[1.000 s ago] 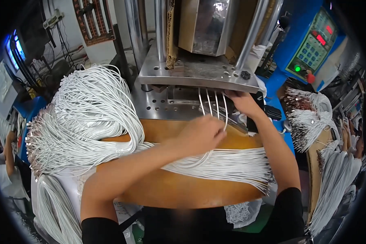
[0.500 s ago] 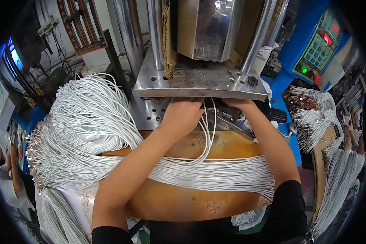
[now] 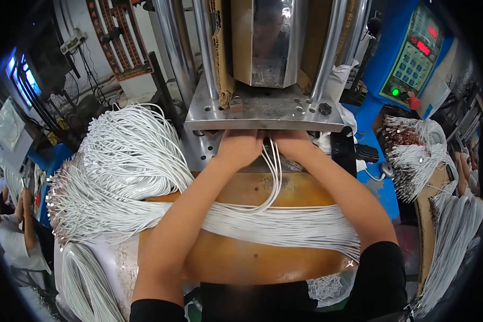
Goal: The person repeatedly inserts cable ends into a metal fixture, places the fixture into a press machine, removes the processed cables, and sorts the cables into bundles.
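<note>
Both my hands reach under the steel plate [image 3: 263, 121] of a press. My left hand [image 3: 241, 148] lies beside a few white cables [image 3: 276, 166] that loop up from the table and pass between my hands. Close on the other side of them is my right hand [image 3: 294, 144]. The plate hides the fingers of both hands, so I cannot tell their grip. A thick bundle of white cables [image 3: 284, 228] stretches across the brown board [image 3: 225, 263] below my forearms.
A large heap of white cables [image 3: 131, 145] with metal ends sits at the left. A blue control box [image 3: 408, 59] with a lit green button stands at the right, above more hanging cable bundles [image 3: 456, 241]. Another person [image 3: 24, 231] is at the far left.
My right hand has moved left, from the plate's right part to beside my left hand and the cables. A metal fixture that showed between the hands is now mostly covered. The view has shifted slightly.
</note>
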